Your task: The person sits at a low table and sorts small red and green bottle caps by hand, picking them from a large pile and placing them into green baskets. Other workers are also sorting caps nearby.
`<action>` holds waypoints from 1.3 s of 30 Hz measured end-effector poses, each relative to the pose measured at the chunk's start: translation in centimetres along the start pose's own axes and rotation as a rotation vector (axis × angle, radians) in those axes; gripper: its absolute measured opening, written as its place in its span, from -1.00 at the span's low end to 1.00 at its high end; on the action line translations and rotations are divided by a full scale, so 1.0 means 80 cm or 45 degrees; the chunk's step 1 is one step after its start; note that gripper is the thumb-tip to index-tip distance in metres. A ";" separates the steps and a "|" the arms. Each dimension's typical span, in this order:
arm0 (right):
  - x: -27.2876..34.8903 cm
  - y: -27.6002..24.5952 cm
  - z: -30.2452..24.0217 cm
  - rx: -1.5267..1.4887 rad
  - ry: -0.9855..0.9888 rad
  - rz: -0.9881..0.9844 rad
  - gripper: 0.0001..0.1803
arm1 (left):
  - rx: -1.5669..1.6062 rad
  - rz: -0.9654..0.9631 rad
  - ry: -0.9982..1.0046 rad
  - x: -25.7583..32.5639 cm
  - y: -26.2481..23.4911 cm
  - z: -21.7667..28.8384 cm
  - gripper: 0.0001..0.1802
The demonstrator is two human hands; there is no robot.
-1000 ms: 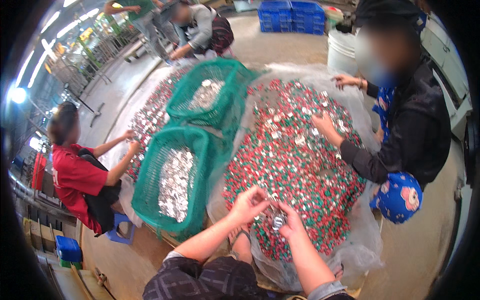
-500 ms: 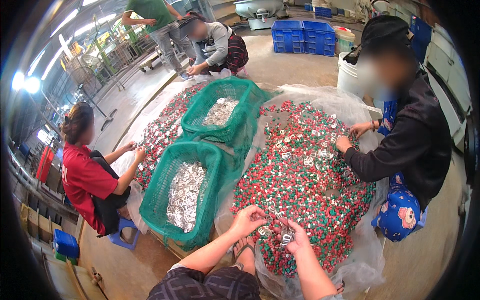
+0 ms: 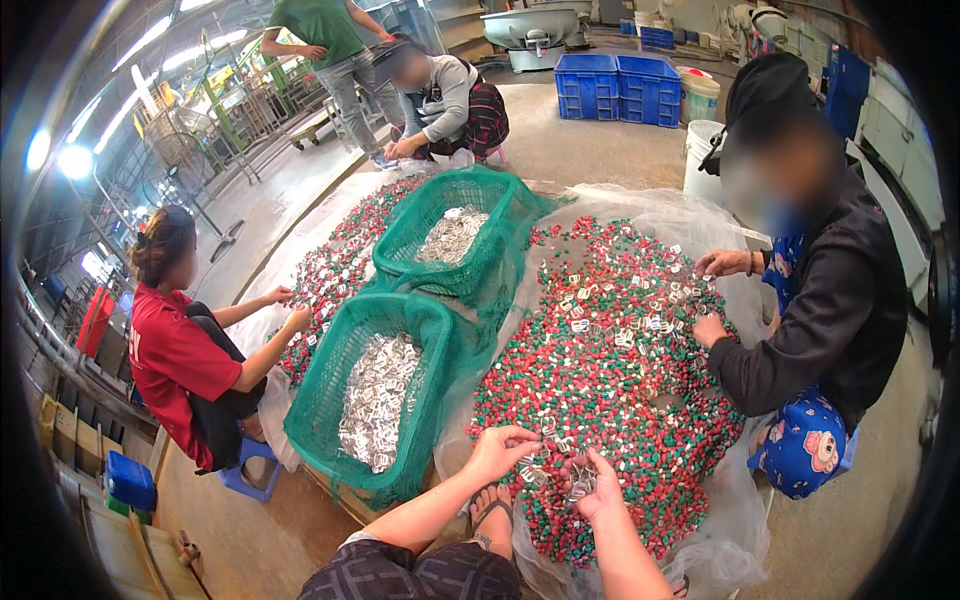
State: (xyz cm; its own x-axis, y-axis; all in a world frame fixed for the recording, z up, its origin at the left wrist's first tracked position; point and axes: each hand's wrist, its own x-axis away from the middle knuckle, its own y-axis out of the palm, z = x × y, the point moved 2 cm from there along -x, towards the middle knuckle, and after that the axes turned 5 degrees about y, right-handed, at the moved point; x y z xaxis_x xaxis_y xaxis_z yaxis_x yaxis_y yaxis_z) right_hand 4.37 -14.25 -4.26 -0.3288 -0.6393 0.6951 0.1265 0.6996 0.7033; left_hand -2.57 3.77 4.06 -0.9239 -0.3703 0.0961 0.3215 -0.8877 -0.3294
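My left hand (image 3: 504, 452) is closed in a pinch at the near left edge of a heap of small red, green and white pellets (image 3: 600, 390). Small silver metal buckles (image 3: 536, 470) lie beside and just below its fingertips. To the right, my right hand (image 3: 598, 486) is curled palm up around a few silver metal buckles (image 3: 580, 482), low over the pellets. More pale buckles (image 3: 640, 325) are scattered on top of the heap. At left stands a green plastic basket (image 3: 300, 425) filled with silver buckles (image 3: 378, 405).
A second green basket (image 3: 388, 250) with buckles stands behind the first, on green netting (image 3: 490, 300). Clear plastic sheeting (image 3: 715, 540) lies under the heap. Co-workers sit right (image 3: 840, 270), left (image 3: 185, 350) and far (image 3: 450, 105). Blue crates (image 3: 618, 92) stand at the back.
The whole view has shifted slightly. My left fingers have moved a little away from my right hand. The co-worker at right has moved the hands slightly over the heap.
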 end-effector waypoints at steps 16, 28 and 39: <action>0.003 0.009 0.012 0.049 -0.093 0.062 -0.79 | 0.219 0.045 0.195 0.003 0.035 0.000 -0.65; 0.007 0.028 0.023 -0.359 -0.062 -0.026 -0.83 | 0.029 0.192 0.523 -0.003 0.088 0.021 -0.63; 0.011 0.061 0.056 0.839 -1.306 0.411 -0.83 | 1.574 -0.128 -0.511 -0.003 0.125 -0.061 -0.54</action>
State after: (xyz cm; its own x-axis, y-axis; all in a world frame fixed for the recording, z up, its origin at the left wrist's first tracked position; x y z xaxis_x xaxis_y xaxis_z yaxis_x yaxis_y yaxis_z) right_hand 0.54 -9.97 -0.86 -0.9811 -0.0751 0.1784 -0.0559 0.9923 0.1102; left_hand -0.16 -3.66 -3.80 -0.8980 -0.1526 0.4127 0.4305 -0.4989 0.7522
